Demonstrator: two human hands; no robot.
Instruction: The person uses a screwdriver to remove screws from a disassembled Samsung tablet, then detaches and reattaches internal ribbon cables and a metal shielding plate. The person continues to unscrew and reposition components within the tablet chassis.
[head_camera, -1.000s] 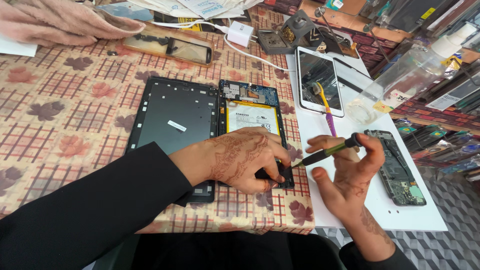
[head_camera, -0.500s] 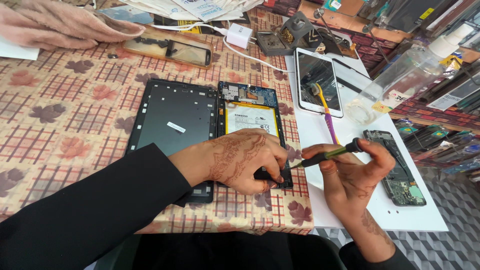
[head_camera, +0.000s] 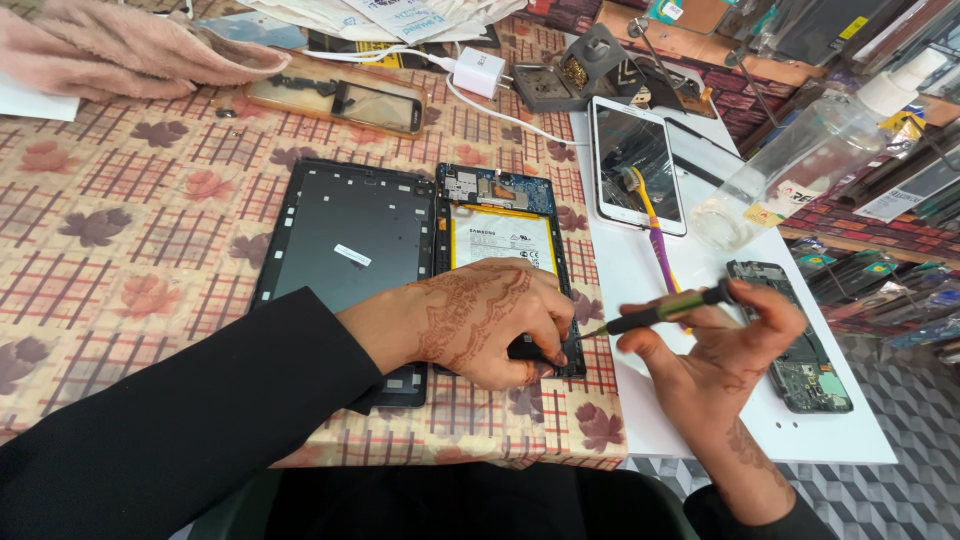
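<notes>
Your left hand presses fingertips down on the lower corner of the opened tablet, whose battery lies just beyond your knuckles. Your right hand pinches the screwdriver, tip aimed toward your left fingers. If the tip skids, it could jab those fingers or gouge the battery; a freed screw could roll off the table edge just below your wrists.
</notes>
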